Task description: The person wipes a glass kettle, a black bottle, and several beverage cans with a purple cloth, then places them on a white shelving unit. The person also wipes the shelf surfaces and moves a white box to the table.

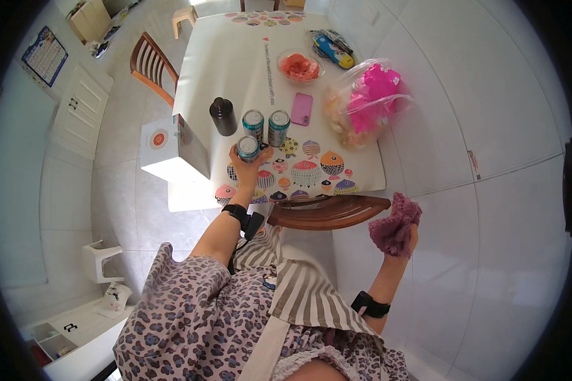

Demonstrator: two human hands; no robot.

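Note:
My left hand (243,164) is wrapped around a teal drink can (248,148) with a silver top, near the front of the table. Just beyond it stand two similar cans, one teal can (253,124) straight behind and another can (279,127) to its right. In my right hand (412,238) is a crumpled purple cloth (396,225), held out past the right end of a wooden chair's backrest (331,213). The cloth hides most of those fingers. Whether the left can rests on the tablecloth (248,62) or is lifted, I cannot tell.
A dark bottle (223,116) and a white box (174,147) stand left of the cans. To their right lie a pink phone (301,109), a clear bowl with red contents (300,68), a blue-and-yellow case (333,50) and a filled plastic bag (367,102) beside the tiled wall.

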